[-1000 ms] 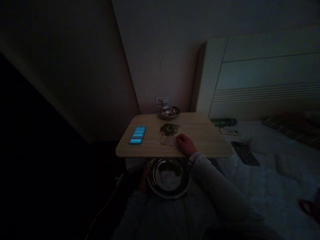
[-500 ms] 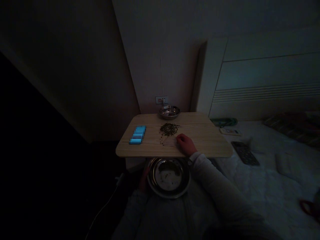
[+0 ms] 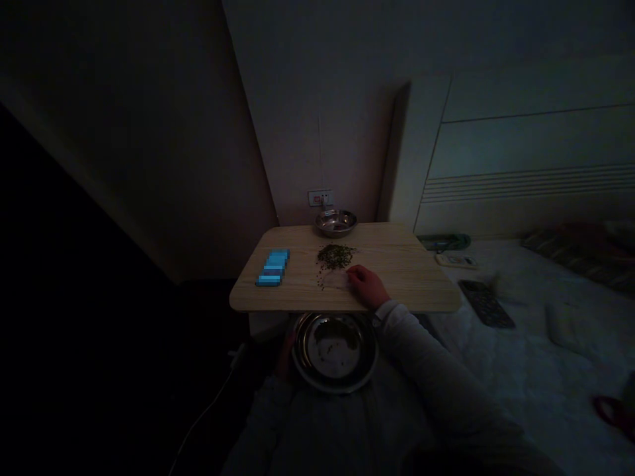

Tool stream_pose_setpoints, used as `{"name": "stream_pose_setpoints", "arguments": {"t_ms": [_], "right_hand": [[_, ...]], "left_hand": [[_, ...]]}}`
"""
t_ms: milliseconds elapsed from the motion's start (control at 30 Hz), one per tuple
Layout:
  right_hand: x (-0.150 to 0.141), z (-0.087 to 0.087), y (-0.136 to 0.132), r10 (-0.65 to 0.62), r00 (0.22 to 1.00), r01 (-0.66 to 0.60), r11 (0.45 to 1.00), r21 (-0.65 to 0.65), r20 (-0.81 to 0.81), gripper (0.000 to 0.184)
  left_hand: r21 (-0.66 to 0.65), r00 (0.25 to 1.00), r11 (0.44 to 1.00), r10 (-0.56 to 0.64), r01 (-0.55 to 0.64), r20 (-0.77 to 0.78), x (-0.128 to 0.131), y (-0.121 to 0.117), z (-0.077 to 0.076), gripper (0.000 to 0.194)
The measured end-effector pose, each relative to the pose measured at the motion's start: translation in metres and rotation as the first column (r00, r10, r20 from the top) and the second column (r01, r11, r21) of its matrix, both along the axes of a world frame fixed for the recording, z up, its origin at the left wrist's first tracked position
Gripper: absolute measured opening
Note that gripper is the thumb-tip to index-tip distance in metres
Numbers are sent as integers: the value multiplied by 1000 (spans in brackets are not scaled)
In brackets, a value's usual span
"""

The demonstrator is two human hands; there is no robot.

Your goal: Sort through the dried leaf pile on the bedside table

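Observation:
My right hand (image 3: 366,285) rests on a small wooden table (image 3: 411,277), fingers curled, beside a pale patch of small grains (image 3: 335,280) just below a dark pile of small seeds or leaves (image 3: 336,255). Whether the fingers pinch anything is too dark to see. My left hand (image 3: 284,357) grips the left rim of a large steel bowl (image 3: 334,352) held under the table's near edge; the bowl holds some dark bits and pale grains.
A small steel bowl (image 3: 336,222) stands at the table's far edge by a wall socket (image 3: 319,197). Blue blocks (image 3: 273,267) lie in a row at the table's left. A bed (image 3: 520,330) with a phone (image 3: 485,303) is to the right.
My right hand has shifted slightly left toward the pale grains. The bowl and my left hand stay put.

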State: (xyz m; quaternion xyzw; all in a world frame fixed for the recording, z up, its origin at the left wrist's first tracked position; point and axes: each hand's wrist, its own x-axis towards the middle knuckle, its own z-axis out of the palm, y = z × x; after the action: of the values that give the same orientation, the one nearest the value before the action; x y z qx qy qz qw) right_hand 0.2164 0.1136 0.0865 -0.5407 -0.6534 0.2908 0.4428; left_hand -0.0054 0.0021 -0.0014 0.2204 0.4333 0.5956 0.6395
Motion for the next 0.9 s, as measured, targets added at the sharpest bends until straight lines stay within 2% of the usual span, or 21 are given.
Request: {"name": "stream_pose_setpoints", "arguments": {"t_ms": [133,333,667,900], "right_hand": [[1,1,0,-14,1000,13,1000,-23,-10,18],[-1,1,0,-30,999,30,999,11,-25,19],[0,3,-2,-48,998,48,999,-14,-34,20],[-1,2,-1,-56,998,56,998,-25,-21,20]], "left_hand": [[12,1000,1000,17,-17,-22,2,-2,11,42],[25,1000,1000,4,-3,-28,9,-5,29,38],[23,1000,1000,19,-19,-25,10,-4,26,41],[-5,997,999,35,-35,-64,2,-4,13,34]]}}
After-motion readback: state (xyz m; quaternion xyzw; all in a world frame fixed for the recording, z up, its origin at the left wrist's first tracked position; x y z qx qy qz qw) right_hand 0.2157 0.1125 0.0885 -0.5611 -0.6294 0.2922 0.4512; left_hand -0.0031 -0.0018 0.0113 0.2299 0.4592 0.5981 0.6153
